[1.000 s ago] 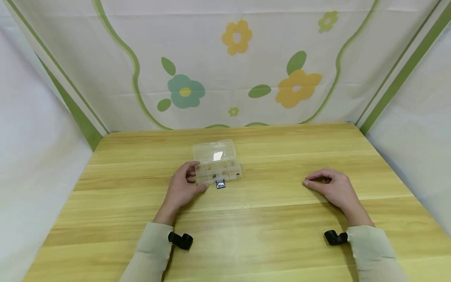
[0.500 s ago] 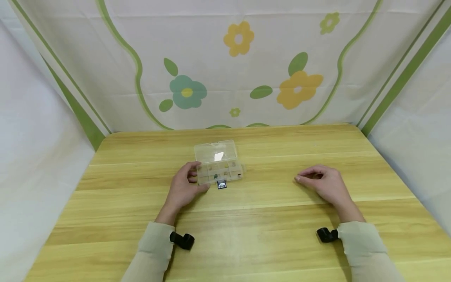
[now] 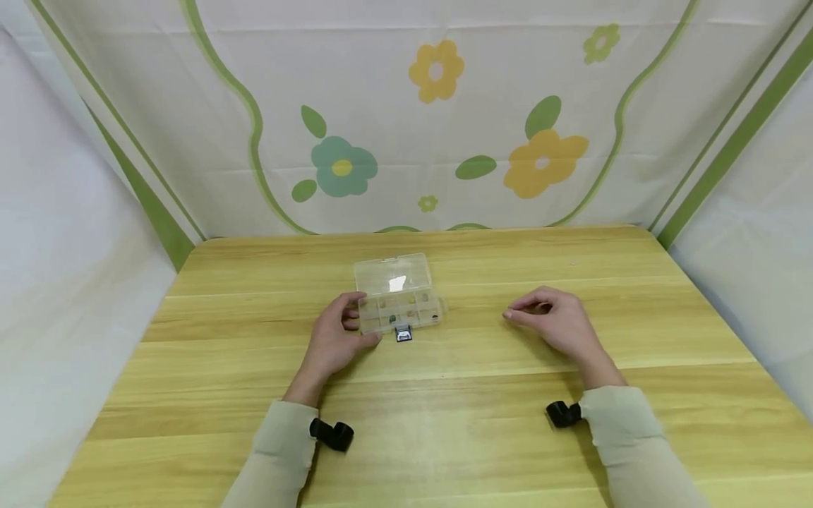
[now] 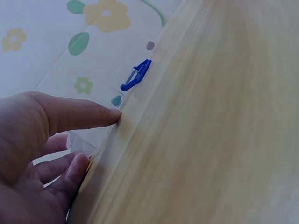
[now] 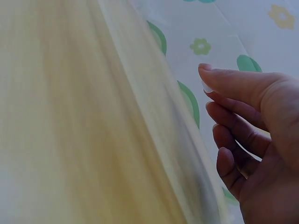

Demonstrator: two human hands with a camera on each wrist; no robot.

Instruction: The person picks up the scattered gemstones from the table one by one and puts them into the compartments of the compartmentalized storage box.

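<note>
A clear plastic compartment box [image 3: 400, 310] stands on the table with its lid [image 3: 391, 274] raised at the back. Several tiny coloured pieces, one of them green [image 3: 392, 319], lie in its compartments. A blue clip-like piece [image 4: 136, 76] sits at the box's front wall. My left hand [image 3: 336, 337] grips the left end of the box, thumb at the front and fingers round the side and back. To the right of the box, my right hand [image 3: 555, 321] is above the table, thumb and forefinger together. Between those tips a small whitish piece [image 5: 206, 87] shows, mostly hidden.
The wood-grain table [image 3: 444, 423] reaches back to a white cloth [image 3: 381, 92] printed with flowers. White cloth also hangs at both sides. A black wrist camera [image 3: 332, 434] is on the left sleeve, another black camera [image 3: 562, 414] on the right sleeve.
My right hand has moved left toward the box, its thumb and forefinger still together. My left hand keeps its grip on the box. The head view has shifted slightly.
</note>
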